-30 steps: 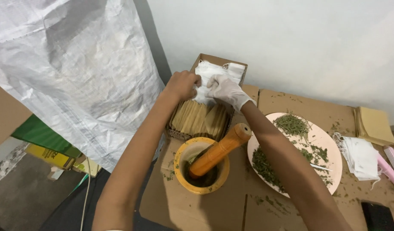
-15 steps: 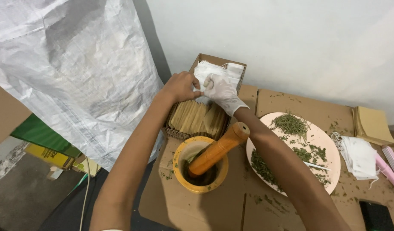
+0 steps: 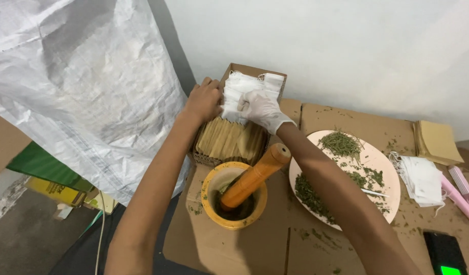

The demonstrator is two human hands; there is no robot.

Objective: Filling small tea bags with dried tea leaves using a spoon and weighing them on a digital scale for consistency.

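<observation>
My bare left hand point(image 3: 204, 99) and my white-gloved right hand point(image 3: 262, 109) both grip a bundle of white mesh sachets point(image 3: 239, 89) over an open cardboard box point(image 3: 255, 71). Nearer to me, the box holds a tight row of tan paper envelopes point(image 3: 229, 140). Below the box stands a yellow mortar point(image 3: 234, 196) with an orange pestle point(image 3: 252, 175) leaning in it over dark ground herb.
A pink plate point(image 3: 382, 168) with dried green herbs lies to the right, next to a pile of white sachets point(image 3: 420, 178), tan envelopes point(image 3: 438, 142), pink sticks point(image 3: 461, 196) and a black scale point(image 3: 443, 252). A large white woven sack point(image 3: 76, 86) fills the left.
Both hands stay on the white sachets over the box; the right hand has shifted its grip slightly across the bundle. Nothing else has moved.
</observation>
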